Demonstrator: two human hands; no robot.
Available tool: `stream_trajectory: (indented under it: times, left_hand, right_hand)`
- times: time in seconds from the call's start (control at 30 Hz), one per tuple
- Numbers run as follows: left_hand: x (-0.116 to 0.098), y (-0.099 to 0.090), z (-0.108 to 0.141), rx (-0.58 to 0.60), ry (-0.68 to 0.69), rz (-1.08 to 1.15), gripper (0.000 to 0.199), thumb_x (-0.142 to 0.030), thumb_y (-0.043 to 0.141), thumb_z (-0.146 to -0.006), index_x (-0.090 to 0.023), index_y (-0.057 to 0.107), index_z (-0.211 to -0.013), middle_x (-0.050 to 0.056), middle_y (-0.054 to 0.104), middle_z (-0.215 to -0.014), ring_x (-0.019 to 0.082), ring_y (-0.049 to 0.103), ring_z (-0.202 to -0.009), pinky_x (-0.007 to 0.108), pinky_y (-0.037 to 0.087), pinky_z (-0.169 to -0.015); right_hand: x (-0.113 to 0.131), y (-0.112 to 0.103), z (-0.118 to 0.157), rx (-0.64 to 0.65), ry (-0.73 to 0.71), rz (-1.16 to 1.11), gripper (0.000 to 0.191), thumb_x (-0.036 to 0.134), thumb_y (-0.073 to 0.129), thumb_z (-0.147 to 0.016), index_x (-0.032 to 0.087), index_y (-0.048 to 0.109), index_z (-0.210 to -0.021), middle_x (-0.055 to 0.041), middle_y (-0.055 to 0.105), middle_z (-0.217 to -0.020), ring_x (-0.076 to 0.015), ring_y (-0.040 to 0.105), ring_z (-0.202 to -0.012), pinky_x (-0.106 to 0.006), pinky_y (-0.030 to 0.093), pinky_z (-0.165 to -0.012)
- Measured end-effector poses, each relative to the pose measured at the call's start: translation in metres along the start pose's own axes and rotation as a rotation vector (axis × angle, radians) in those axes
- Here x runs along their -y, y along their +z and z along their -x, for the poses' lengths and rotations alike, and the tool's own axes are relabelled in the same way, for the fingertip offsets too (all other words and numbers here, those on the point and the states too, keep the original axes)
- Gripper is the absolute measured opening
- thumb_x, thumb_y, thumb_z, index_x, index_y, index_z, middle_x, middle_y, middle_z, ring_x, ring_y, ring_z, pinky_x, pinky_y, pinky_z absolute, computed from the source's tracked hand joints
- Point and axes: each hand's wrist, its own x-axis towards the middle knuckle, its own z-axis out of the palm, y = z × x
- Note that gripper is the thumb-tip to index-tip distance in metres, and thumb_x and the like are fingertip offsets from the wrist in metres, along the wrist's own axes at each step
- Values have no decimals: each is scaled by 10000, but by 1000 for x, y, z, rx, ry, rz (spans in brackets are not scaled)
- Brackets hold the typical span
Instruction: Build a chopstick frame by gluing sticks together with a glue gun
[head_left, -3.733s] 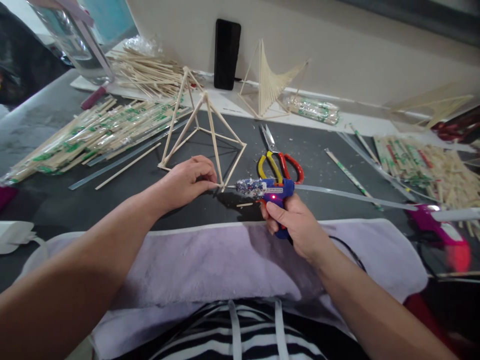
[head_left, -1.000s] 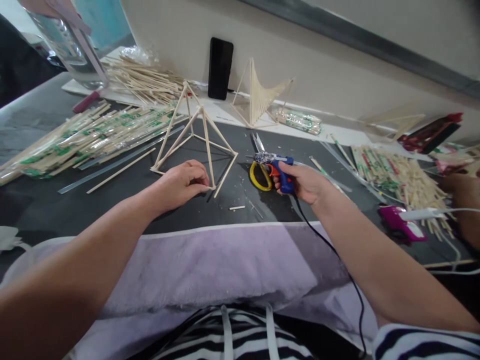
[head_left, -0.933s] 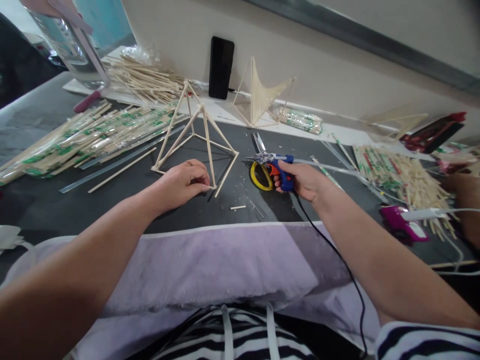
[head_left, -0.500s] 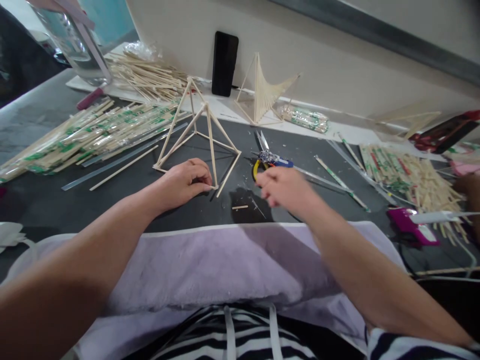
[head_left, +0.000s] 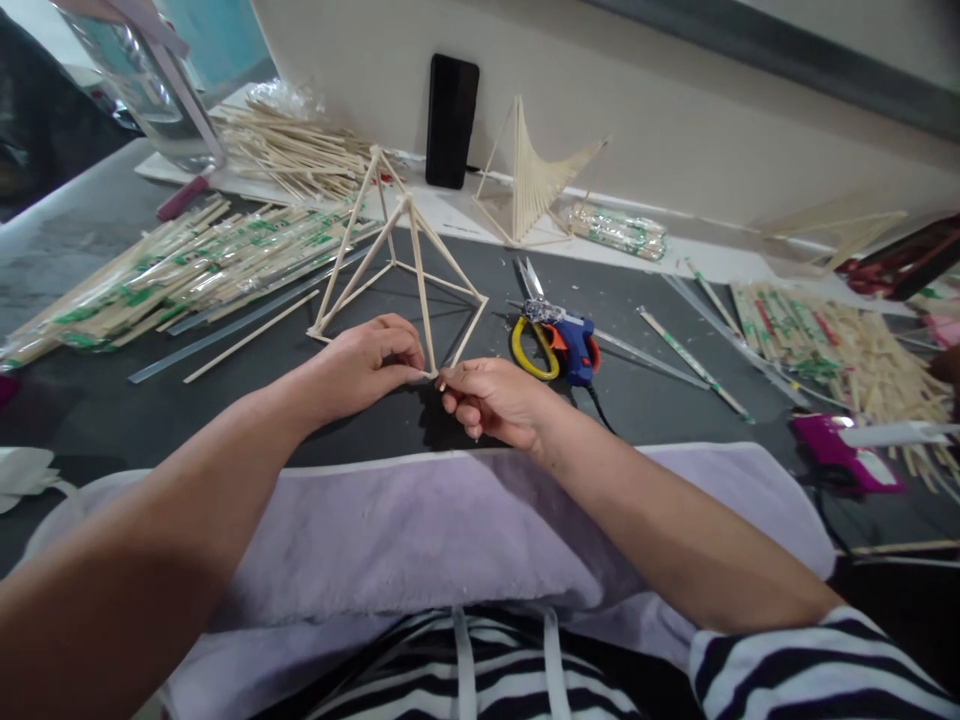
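A frame built from thin wooden chopsticks (head_left: 422, 290), with two raised peaks, stands on the dark tabletop in front of me. My left hand (head_left: 375, 358) is closed on the frame's near base stick, fingertips close to the front corner. At that same corner, my right hand (head_left: 491, 400) pinches the near end of the right-hand base stick. The exact joint is partly covered by my fingers. Just right of the frame lie scissors with a yellow handle (head_left: 516, 352) and a blue glue gun (head_left: 577, 350), side by side and partly overlapping.
Wrapped chopsticks (head_left: 202, 260) and a loose pile (head_left: 300, 150) lie left. A phone (head_left: 451, 120) leans on the wall beside a fan-shaped stick model (head_left: 529, 190). More chopsticks (head_left: 847, 350) and a magenta device (head_left: 844, 455) are right. A lilac cloth (head_left: 420, 540) covers my lap.
My right hand has moved left from beside the scissors and glue gun to the frame's front corner, and now pinches the base stick. My left hand stays on the frame.
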Motion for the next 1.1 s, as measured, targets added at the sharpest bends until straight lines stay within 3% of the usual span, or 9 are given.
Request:
stream_trajectory:
  times: [0.23, 0.43, 0.63, 1.1]
  left_hand:
    - [0, -4, 1, 97, -8, 30, 162, -265, 541, -845, -169, 641, -761, 31, 614, -867, 156, 578, -867, 272, 454, -808]
    - [3, -2, 1, 94, -6, 31, 160, -264, 549, -836, -172, 640, -742, 33, 622, -859, 156, 582, -872, 276, 460, -810]
    - [1, -3, 1, 102, -10, 38, 153, -265, 551, -830, -175, 646, -752, 28, 622, -864, 156, 587, -866, 279, 455, -818]
    - [-1, -4, 3, 109, -33, 45, 177, -289, 542, -835, -174, 655, -761, 32, 625, -873, 158, 581, -880, 279, 452, -824]
  right_hand:
    - [0, 0, 2, 10, -20, -45, 245, 232, 610, -838, 156, 473, -649, 61, 518, -520, -13, 303, -317, -149, 250, -312]
    - [-2, 2, 0, -15, -48, -57, 305, 275, 707, -761, 160, 462, -622, 81, 475, -475, -9, 294, -315, -148, 237, -316]
    - [-2, 6, -1, -54, -65, -54, 279, 215, 581, -856, 162, 464, -608, 80, 441, -447, -17, 293, -312, -150, 262, -317]
    - [-2, 7, -5, -79, -86, 20, 254, 143, 517, -860, 147, 521, -606, 52, 491, -467, -31, 349, -311, -158, 320, -308]
